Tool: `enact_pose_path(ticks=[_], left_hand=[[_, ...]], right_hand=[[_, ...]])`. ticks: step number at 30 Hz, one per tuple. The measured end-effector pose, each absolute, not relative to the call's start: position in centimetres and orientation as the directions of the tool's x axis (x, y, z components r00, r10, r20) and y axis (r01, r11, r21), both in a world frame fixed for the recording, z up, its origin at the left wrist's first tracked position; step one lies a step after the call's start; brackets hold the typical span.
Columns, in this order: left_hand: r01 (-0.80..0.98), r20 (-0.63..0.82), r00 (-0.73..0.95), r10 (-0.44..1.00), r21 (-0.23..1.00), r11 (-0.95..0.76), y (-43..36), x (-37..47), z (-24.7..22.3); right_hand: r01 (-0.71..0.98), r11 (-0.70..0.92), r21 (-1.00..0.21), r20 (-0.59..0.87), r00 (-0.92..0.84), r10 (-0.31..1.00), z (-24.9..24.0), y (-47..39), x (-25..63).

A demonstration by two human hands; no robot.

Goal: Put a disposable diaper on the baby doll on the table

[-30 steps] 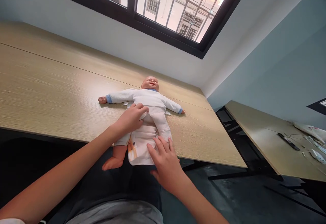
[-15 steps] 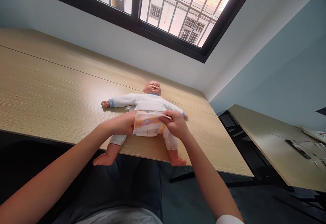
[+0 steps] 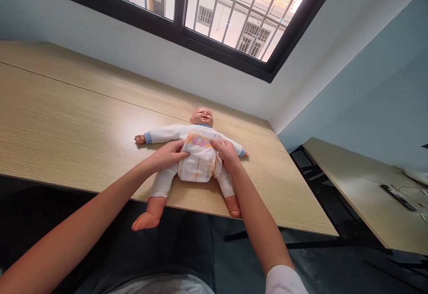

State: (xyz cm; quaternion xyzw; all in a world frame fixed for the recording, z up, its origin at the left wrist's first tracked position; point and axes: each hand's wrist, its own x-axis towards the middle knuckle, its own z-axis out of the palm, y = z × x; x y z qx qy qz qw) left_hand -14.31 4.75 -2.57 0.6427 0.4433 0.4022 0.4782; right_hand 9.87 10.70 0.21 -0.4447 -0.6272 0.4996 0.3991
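Note:
A baby doll [image 3: 202, 116] in a white outfit with blue cuffs lies on its back on the wooden table [image 3: 83, 120], its feet over the front edge. A white diaper [image 3: 197, 160] with an orange printed band covers its belly and crotch. My left hand [image 3: 170, 155] pinches the diaper's side edge at the doll's hip. On the other side, my right hand [image 3: 225, 150] has its fingers closed on the diaper's upper corner and side.
Behind the table are a wall and a barred window [image 3: 230, 13]. A second table [image 3: 361, 187] at the right carries a black power strip [image 3: 397, 196] and cables.
The diaper's front has been drawn up over the belly and now lies flatter. Both hands have moved with it, and the doll's legs have shifted slightly.

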Motion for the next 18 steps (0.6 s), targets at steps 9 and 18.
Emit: enact_pose_path(ticks=[9, 18], left_hand=[[-0.033, 0.192, 0.196, 0.962, 0.981, -0.19, 4.9, -12.9, -2.6], [-0.166, 0.087, 0.716, 0.693, 0.985, 0.047, 7.0, -14.9, 0.0]], right_hand=[[0.182, 0.113, -0.977, 0.057, -0.287, 0.956, 1.0, 7.2, 13.8], [0.137, 0.218, -0.966, 0.174, -0.275, 0.946, -0.7, 7.9, 14.2]])
